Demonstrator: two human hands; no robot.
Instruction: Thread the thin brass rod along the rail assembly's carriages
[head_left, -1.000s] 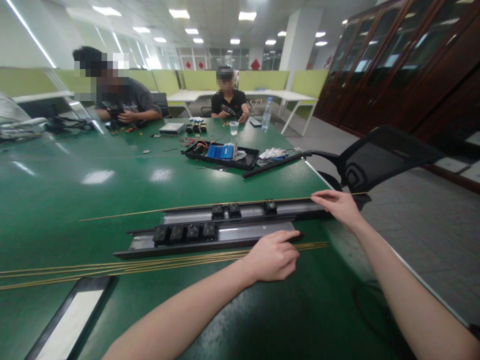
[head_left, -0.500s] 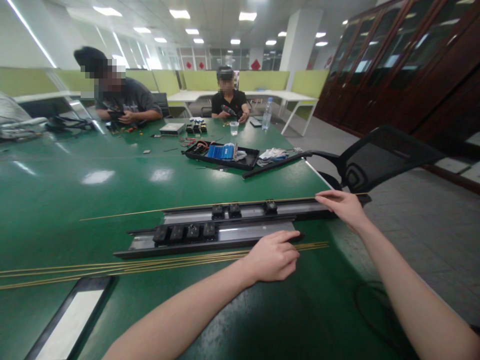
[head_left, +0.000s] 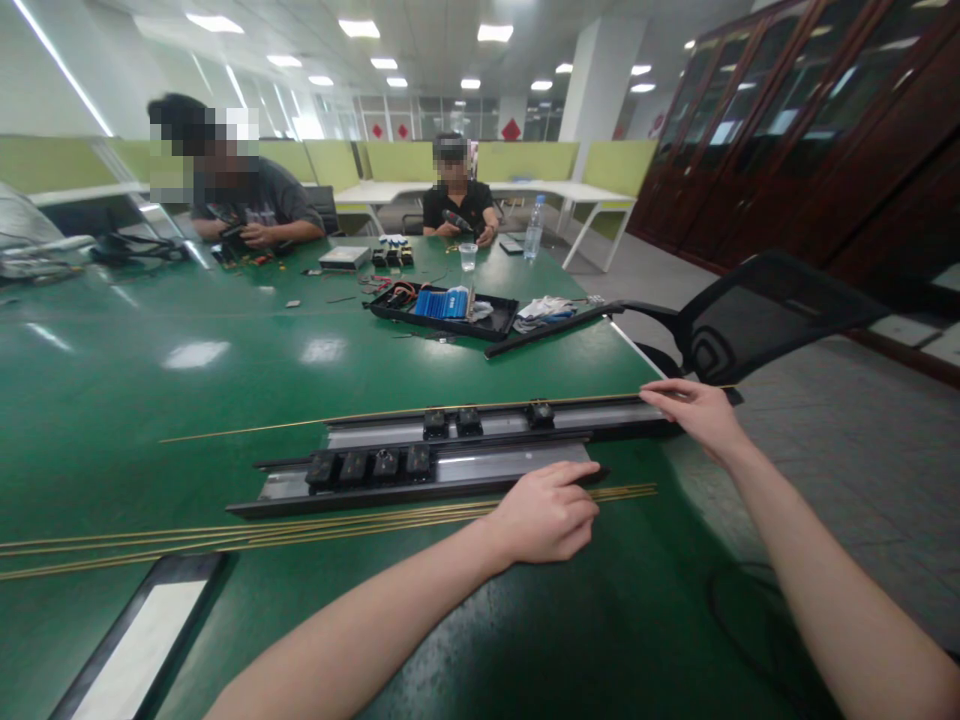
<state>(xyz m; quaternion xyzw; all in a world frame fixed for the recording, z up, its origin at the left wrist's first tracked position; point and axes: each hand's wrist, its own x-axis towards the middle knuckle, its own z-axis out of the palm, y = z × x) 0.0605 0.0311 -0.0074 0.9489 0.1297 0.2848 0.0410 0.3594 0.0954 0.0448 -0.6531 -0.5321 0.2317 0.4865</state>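
My right hand (head_left: 697, 415) has thumb and fingers pinched on a thin brass-coloured rod (head_left: 375, 415). That rod lies along the far edge of the far black-and-silver channel rail (head_left: 592, 412), which holds several black square blocks (head_left: 469, 420). My left hand (head_left: 551, 510) rests at the right end of the near channel rail (head_left: 487, 465), index finger stretched along its edge and the other fingers curled; its thumb is hidden. More black blocks (head_left: 386, 465) sit in the near rail's left half. Several loose brass-coloured rods (head_left: 300, 530) run in front and pass beneath my left hand.
A black bar with a white strip (head_left: 142, 640) lies front left. Farther back are a black tray (head_left: 495, 318) with blue parts, a cloth (head_left: 546, 312), a plastic cup (head_left: 468, 257) and a bottle (head_left: 535, 230). A mesh chair (head_left: 757, 310) stands right; two people sit across the table.
My right hand has shifted slightly to the right along the brass-coloured rod. The rod, the rails and my left hand look the same.
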